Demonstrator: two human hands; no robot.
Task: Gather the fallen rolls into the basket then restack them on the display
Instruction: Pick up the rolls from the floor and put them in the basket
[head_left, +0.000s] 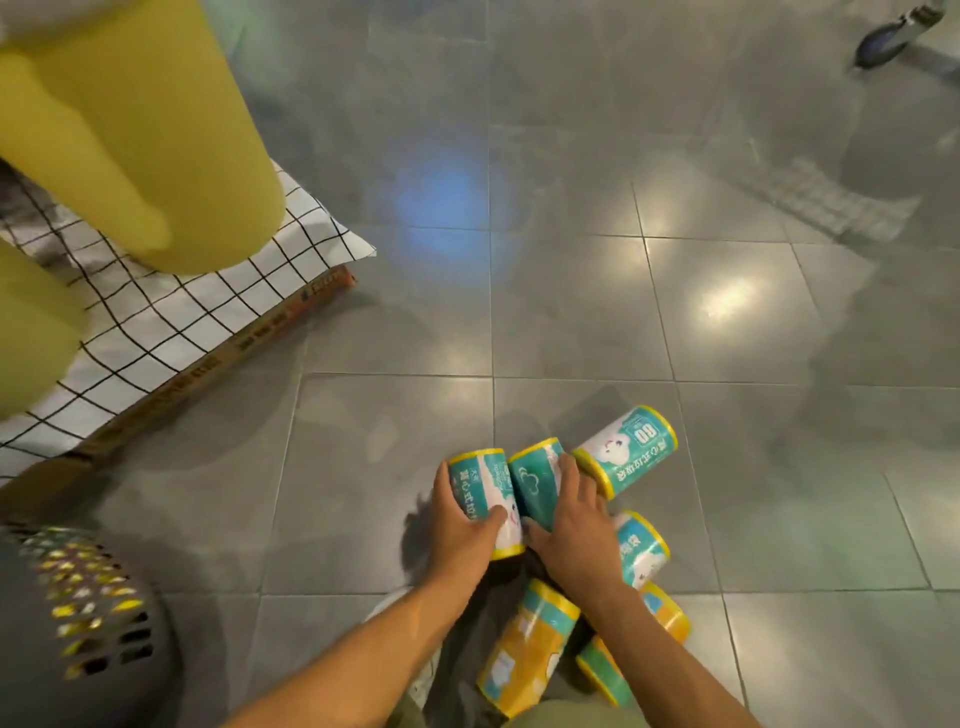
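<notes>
Several teal-and-yellow rolls lie on the grey tiled floor in front of me. My left hand grips one teal roll, thumb across its side. My right hand holds the roll beside it, fingers curled over its top. Another teal roll lies just beyond, touching my right fingers. One more teal roll peeks out to the right of my right wrist. Nearer to me lie a yellow roll and two partly hidden ones. The dark perforated basket stands at the lower left.
The display at the left has a white black-grid cloth over a cardboard base, with big yellow rolls on it. A wheeled object stands at the far right. Open floor lies ahead.
</notes>
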